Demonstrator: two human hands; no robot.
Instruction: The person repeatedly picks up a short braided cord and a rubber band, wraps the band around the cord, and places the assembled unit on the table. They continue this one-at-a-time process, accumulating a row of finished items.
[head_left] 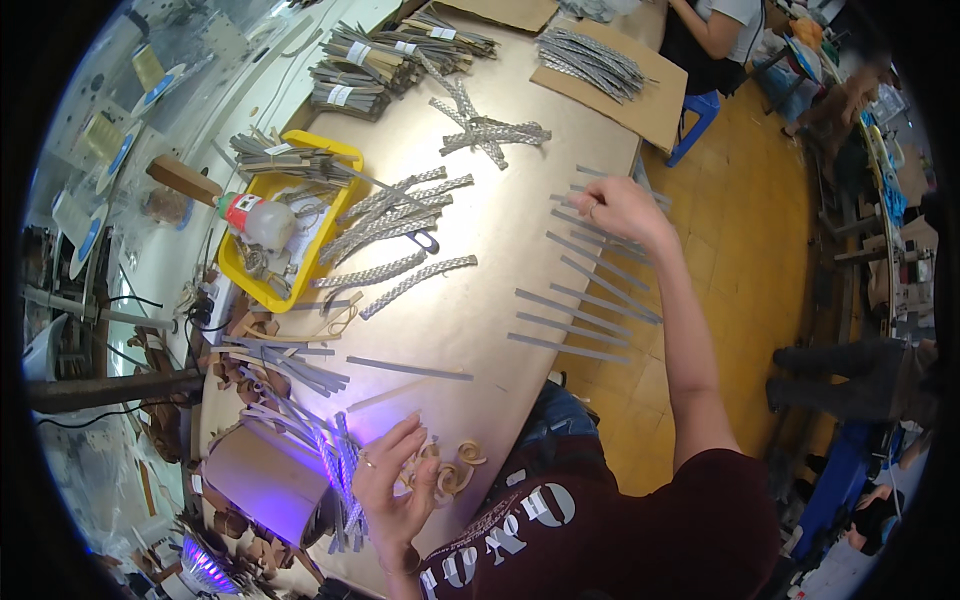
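Observation:
My right hand (618, 208) is over the far right edge of the table, its fingers curled together above a row of flat grey strips (572, 327). Whatever those fingers pinch is hidden. The strips lie spaced side by side, their ends jutting past the edge. Close to my body, my left hand (395, 485) is raised with its fingers apart, and nothing shows in it. Beside it are curled tan peelings (462, 468) and a bundle of braided cords (345, 475) under purple light. A single grey strip (408, 368) lies farther in.
Braided straps (420, 285) lie mid-table, near a yellow tray (247, 284) with a bottle (262, 222). Tied strip bundles (347, 97) and cardboard (665, 105) with braids are at the back. A cylinder (262, 482) sits near left. Another person sits by a blue stool (692, 125).

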